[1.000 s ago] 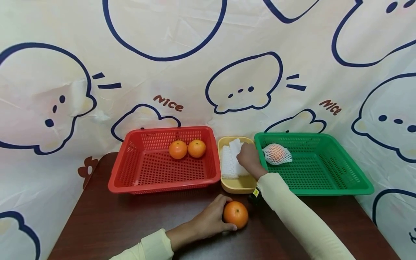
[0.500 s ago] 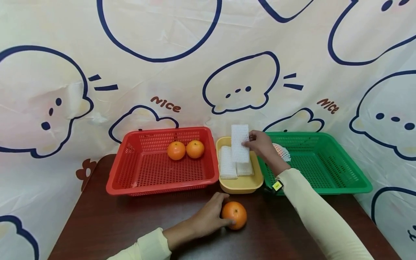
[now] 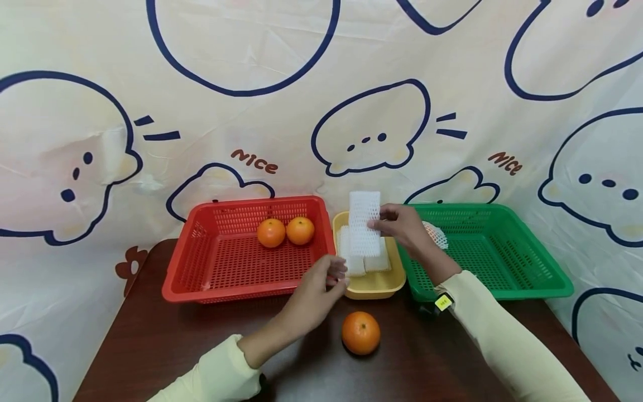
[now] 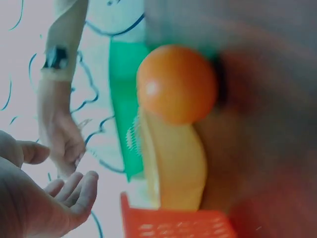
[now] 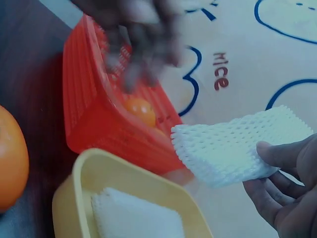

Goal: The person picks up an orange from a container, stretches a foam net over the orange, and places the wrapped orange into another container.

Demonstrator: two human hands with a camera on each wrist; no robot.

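Between thumb and fingers my right hand [image 3: 406,226] pinches a white foam fruit net [image 3: 365,226], held upright above the yellow tub [image 3: 374,287]. In the right wrist view the flattened foam net [image 5: 233,144] shows its mesh and one end. My left hand [image 3: 316,287] is in the air by the tub's near left side, fingers loosely bent, nothing in them. Below it an orange [image 3: 360,333] sits untouched on the dark table [image 3: 397,368]. The left wrist view shows the left hand [image 4: 54,198] apart from the orange [image 4: 177,84].
More white foam nets [image 3: 378,261] lie in the tub. A red basket [image 3: 251,290] on the left holds two oranges [image 3: 271,233]. On the right, a green basket [image 3: 494,293] holds a netted fruit [image 3: 436,234], partly hidden by the right arm. A printed cloth [image 3: 281,128] hangs behind.
My right hand has lifted a foam net out of the tub and shifted it slightly left. The left hand has let go of the orange and risen toward the net.
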